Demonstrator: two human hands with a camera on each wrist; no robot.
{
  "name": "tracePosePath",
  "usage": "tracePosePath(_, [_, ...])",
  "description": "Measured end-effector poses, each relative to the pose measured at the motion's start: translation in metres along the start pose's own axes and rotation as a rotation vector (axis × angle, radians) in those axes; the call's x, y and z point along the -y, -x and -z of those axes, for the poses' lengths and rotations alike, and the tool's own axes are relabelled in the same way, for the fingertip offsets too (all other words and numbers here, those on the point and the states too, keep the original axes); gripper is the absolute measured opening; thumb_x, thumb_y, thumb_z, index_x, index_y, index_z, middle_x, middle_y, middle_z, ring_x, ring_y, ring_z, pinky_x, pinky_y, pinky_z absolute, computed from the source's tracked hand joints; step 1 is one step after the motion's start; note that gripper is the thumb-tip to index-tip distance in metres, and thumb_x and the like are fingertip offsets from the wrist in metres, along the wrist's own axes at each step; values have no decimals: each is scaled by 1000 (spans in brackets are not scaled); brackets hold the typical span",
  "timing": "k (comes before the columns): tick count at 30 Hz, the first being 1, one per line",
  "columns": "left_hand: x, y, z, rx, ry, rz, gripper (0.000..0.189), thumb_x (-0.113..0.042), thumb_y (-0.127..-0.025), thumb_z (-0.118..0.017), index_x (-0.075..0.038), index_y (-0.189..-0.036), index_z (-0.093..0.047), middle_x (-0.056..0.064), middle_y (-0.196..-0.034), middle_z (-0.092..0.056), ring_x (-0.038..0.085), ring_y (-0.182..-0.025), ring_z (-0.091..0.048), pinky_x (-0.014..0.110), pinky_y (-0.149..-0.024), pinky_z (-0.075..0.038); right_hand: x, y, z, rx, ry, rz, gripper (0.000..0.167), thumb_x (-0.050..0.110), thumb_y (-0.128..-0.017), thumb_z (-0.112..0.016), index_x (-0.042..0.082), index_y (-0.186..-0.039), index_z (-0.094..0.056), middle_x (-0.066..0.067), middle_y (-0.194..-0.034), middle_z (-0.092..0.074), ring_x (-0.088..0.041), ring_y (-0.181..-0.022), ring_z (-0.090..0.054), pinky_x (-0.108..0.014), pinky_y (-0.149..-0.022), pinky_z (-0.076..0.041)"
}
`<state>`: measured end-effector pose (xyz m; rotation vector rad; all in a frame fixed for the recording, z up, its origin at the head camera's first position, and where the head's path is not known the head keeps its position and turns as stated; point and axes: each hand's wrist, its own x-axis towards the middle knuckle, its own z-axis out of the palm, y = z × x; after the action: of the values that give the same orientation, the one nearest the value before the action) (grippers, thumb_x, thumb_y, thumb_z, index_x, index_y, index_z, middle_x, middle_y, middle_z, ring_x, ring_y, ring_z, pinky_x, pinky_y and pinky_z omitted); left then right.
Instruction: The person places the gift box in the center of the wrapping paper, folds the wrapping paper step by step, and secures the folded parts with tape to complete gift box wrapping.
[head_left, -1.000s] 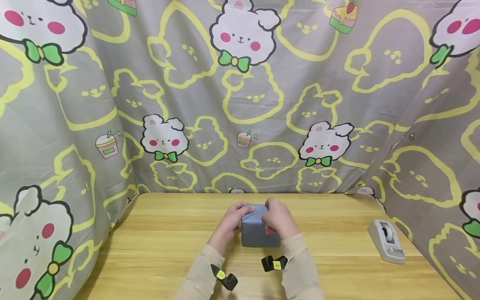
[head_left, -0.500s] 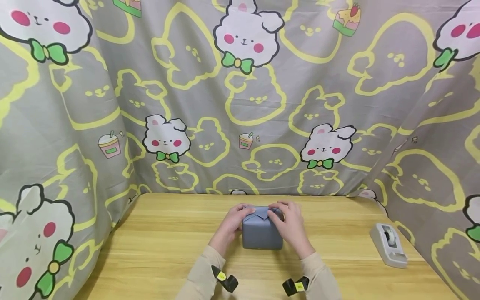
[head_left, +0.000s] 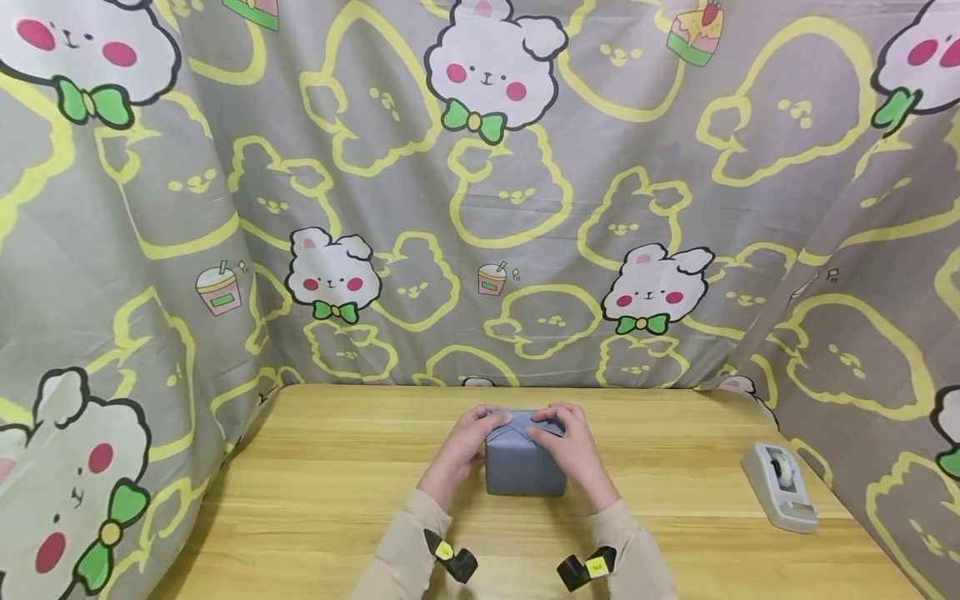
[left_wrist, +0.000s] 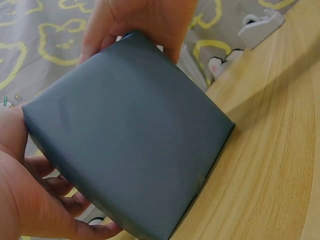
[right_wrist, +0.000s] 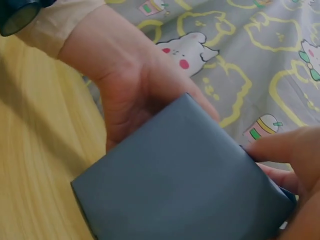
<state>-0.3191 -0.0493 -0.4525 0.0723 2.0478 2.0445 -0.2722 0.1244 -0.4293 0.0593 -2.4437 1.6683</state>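
A box wrapped in smooth blue-grey paper (head_left: 526,469) stands on the table between both hands. Creased paper folds (head_left: 517,422) meet across its top. My left hand (head_left: 462,442) grips the box's left side, thumb on the top fold and fingers down the side. On the upper right, my right hand (head_left: 576,447) holds the box with its thumb on the fold and its fingers over the top edge. The left wrist view shows a plain broad face of the wrapped box (left_wrist: 127,130). Another plain face of the box (right_wrist: 182,175) fills the lower right wrist view.
A pale grey tape dispenser (head_left: 780,487) with a roll in it stands at the table's right side. Patterned grey curtain (head_left: 517,200) closes off the back and both sides of the wooden table (head_left: 337,467). Each sleeve carries a black wrist camera (head_left: 588,569).
The right hand swung from above the top folds out to the right side. A pointed paper flap that stuck up half a second ago now lies flatter under the right thumb. Left hand stays put.
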Motion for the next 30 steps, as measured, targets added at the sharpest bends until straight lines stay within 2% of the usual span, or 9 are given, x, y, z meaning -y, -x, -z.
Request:
tracePosePath(3, [7, -7, 0, -5, -3, 1, 32, -32, -87, -67, -9, -109, -67, 1, -107, -64, 16, -93, -53, 30, -68, -39, -1, -1, 4, 52, -33, -18, 27, 13, -85, -72, -1, -107, -66, -19, -137, -40, -37, -132, -36, -54, -112, -27])
tracePosePath(6, [9, -9, 1, -8, -3, -2, 33, -33, -86, -67, -9, -109, -67, 2, -109, -64, 17, -93, -53, 30, -67, -38, -2, -1, 9, 109, -31, -27, 32, 15, -84, -73, 0, -111, -65, -18, -140, -37, -37, -134, -34, -54, -113, -26])
tracePosePath(10, [8, -8, 1, -8, 2, 8, 34, -34, -85, -68, -10, -109, -68, 2, -110, -65, 17, -93, -54, 28, -68, -40, -5, -3, 14, 167, 26, 6, 36, 20, -83, -75, 5, -115, -66, -17, -140, -37, -35, -133, -35, -53, -112, -28])
tracePosePath(13, [8, -9, 1, -5, 2, 9, 35, -34, -85, -68, -10, -110, -68, 2, -109, -65, 16, -90, -55, 26, -67, -42, -10, -5, 17, 199, 105, 66, 40, 23, -81, -78, 9, -116, -65, -17, -140, -37, -35, -130, -38, -52, -109, -32])
tracePosePath(18, [8, -8, 3, -7, 2, 9, 37, -34, -86, -68, -9, -113, -67, 4, -110, -64, 16, -91, -55, 27, -68, -42, -14, -3, 17, 200, 220, 156, 44, 24, -79, -81, 14, -118, -64, -22, -143, -35, -38, -128, -43, -54, -105, -39])
tracePosePath(26, [7, -6, 3, -9, 3, 11, 39, -36, -87, -67, -9, -115, -66, 1, -105, -65, 14, -87, -56, 27, -67, -43, -15, 0, 15, 175, 199, 157, 42, 32, -81, -79, 19, -117, -64, -20, -147, -33, -39, -132, -39, -56, -106, -36])
tracePosePath(28, [5, -5, 4, 10, 16, -2, 43, -39, -90, -64, -9, -120, -63, 2, -113, -64, 15, -96, -56, 29, -73, -46, -17, 0, 16, 165, 193, 163, 45, 33, -80, -80, 19, -120, -63, -19, -146, -35, -38, -132, -40, -55, -106, -37])
tracePosePath(30, [3, -1, 8, 47, 7, -44, 49, -43, -92, -61, -11, -129, -56, 6, -127, -59, 21, -112, -55, 39, -86, -49, -20, 0, 18, 165, 193, 184, 56, 35, -79, -80, 20, -129, -58, -18, -146, -35, -36, -130, -42, -54, -104, -38])
